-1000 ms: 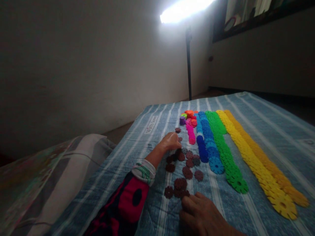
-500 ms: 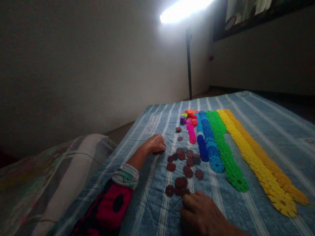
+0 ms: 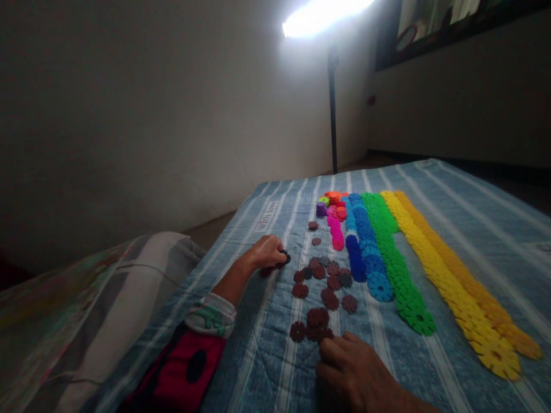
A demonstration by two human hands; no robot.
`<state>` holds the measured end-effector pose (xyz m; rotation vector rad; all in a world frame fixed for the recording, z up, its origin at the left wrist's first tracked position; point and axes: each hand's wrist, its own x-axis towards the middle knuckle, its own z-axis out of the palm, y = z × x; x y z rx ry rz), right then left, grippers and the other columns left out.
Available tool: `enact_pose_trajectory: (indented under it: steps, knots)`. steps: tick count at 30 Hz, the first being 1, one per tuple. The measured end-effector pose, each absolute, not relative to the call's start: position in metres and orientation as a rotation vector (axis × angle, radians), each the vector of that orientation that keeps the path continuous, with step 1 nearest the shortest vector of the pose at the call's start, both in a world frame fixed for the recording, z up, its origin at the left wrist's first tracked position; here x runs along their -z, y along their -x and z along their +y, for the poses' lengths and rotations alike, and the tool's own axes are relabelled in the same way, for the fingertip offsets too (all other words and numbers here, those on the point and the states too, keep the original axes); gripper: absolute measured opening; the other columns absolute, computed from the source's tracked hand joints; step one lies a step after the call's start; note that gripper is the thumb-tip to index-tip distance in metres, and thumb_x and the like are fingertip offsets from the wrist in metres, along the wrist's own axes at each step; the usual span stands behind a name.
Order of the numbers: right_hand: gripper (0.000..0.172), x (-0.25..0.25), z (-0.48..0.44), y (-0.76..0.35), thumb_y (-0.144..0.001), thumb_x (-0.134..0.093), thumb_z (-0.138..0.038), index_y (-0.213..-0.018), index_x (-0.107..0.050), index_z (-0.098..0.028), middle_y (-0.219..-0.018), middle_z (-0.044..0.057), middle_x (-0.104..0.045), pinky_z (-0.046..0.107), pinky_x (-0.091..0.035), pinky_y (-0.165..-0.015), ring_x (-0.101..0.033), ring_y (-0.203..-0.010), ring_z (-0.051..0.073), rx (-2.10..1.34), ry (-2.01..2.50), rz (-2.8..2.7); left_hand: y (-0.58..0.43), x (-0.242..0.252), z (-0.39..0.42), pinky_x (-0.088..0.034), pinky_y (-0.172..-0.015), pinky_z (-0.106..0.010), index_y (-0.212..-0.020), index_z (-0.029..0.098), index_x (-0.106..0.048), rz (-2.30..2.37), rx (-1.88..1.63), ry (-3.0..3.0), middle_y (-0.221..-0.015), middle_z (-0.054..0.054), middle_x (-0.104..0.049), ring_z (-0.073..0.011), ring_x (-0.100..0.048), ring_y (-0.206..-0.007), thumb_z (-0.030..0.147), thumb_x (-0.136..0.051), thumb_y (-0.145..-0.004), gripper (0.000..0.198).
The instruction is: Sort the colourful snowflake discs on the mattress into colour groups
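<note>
My left hand point(image 3: 266, 252) is closed above the striped cloth, pinching a dark notched disc point(image 3: 284, 257) at its fingertips. Something brown shows beneath that hand. At the bottom, my right hand point(image 3: 361, 370) is curled, its fingertips against the edge of a small pile of brown notched discs point(image 3: 317, 317); whether it grips one is hidden. Between the hands lie several loose brown discs point(image 3: 329, 299) and a few dark grey ones point(image 3: 345, 279).
Overlapping rows of discs run along the cloth point(image 3: 486, 229): pink point(image 3: 337, 236), blue point(image 3: 379, 287), green point(image 3: 417, 318), yellow point(image 3: 497, 355) and orange point(image 3: 523, 341). Mixed discs point(image 3: 333, 198) are heaped at the far end. Beyond stands a lit lamp point(image 3: 327, 16) on a pole.
My left hand has drawn slightly left, and the dark disc at its fingertips shows more clearly. My right hand stays almost in place by the brown pile.
</note>
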<state>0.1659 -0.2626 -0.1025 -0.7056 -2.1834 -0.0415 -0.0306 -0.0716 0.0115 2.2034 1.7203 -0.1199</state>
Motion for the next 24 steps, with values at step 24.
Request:
enact_pose_trajectory:
  steps: [24]
  knots:
    - [0.029,0.103,-0.263,-0.166,-0.093,-0.048,-0.027,-0.065,-0.048,-0.020,-0.064,0.000,-0.049,0.031,-0.023,-0.053,-0.038,-0.057,0.014,0.039,0.742,-2.213,0.037,-0.019,-0.073,-0.042,-0.047,-0.021,-0.069,0.013,-0.066,1.627,0.389,-1.962,-0.053,-0.003,-0.063,-0.0161,-0.061,-0.051,0.024,-0.057,-0.062,0.016]
